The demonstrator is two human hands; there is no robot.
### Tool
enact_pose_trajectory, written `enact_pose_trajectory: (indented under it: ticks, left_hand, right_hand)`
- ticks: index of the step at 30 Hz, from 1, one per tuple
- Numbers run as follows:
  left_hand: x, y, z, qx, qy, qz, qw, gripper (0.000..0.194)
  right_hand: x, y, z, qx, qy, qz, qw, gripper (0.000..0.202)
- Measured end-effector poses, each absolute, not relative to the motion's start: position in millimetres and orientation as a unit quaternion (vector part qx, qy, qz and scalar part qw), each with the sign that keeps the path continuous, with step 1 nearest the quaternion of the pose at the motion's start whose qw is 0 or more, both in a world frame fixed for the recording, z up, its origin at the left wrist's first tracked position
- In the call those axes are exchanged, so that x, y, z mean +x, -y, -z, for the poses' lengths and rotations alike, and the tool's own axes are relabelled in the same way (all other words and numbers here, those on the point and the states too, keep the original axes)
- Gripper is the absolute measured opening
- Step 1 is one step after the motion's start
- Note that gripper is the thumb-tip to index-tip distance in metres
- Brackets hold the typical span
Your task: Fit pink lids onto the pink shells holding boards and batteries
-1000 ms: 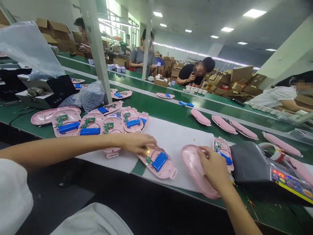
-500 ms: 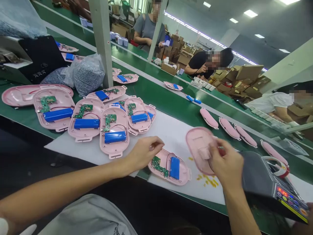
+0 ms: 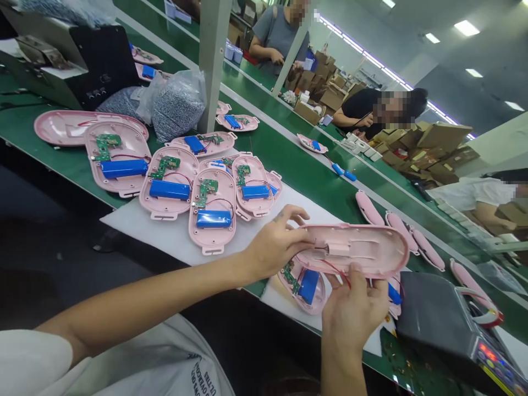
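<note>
A pink plastic shell [image 3: 371, 250] is held up with its hollow inside facing me and red wires showing in it. My left hand [image 3: 280, 239] pinches its left end, the fingertips partly hidden there. From below, my right hand [image 3: 355, 305] grips its lower edge, thumb in front. Under the shell lies a pink half-case [image 3: 315, 305] with a blue battery [image 3: 308, 286] and a green circuit board [image 3: 290, 276], partly covered by the shell and my hands. Another blue battery [image 3: 395, 294] shows in a case behind my right hand.
Several open pink cases [image 3: 212, 234] with batteries and boards lie to the left on white foam. A dark machine [image 3: 437, 313] with a lit display stands at the right. Closed pink cases [image 3: 427, 248] line the green bench beyond. Bags of small parts [image 3: 179, 107] sit by a post [image 3: 212, 66].
The pink shell has turned to a sideways, tilted pose and come nearer to the middle. My left hand has moved over and taken hold of its left end. The view has shifted.
</note>
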State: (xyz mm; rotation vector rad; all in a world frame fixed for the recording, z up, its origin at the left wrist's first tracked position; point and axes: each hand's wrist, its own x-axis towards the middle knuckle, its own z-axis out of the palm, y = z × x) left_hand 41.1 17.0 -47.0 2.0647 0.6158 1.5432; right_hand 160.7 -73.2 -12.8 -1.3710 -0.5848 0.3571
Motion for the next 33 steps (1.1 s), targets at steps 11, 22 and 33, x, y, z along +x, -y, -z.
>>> enact_pose_trajectory:
  ticks: [11, 22, 33]
  left_hand:
    - [41.6, -14.1, 53.8, 0.559, -0.214, -0.455, 0.659, 0.049]
    - [-6.4, -3.0, 66.7, 0.678, -0.292, -0.494, 0.46, 0.012]
    - [40.9, -6.2, 61.1, 0.56, -0.275, -0.552, 0.554, 0.037]
  right_hand:
    - [148.3, 58.2, 32.6, -0.577, 0.246, -0.162, 0.761, 0.037]
    - [151.0, 58.6, 41.5, -0.601, 0.189, -0.173, 0.757, 0.031]
    - [137.0, 73.5, 49.2, -0.584, 0.213, -0.221, 0.751, 0.03]
